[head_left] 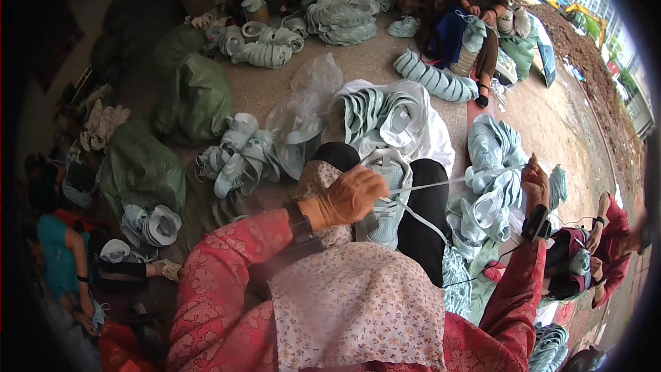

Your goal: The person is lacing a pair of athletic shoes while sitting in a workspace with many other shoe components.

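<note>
A pale grey-green shoe upper (387, 224) rests between my knees, its toe toward me. My left hand (352, 196) is closed at the upper's left edge, beside the eyelets; its fingertips are partly hidden. From the eyelets a light shoelace (441, 183) stretches taut to the right. Its far part is in my right hand (535, 182), raised out to the side with the fingers pinched together. Another length of lace hangs loosely over my right thigh. A patterned cloth (358, 303) covers my lap.
Stacked shoe uppers (396, 114) lie on white plastic ahead, with more piles (492, 165) at right and left. Green sacks (193, 96) stand on the left. A bundle of laces (456, 279) hangs near my right leg. Several people sit around, one handling an upper (474, 33).
</note>
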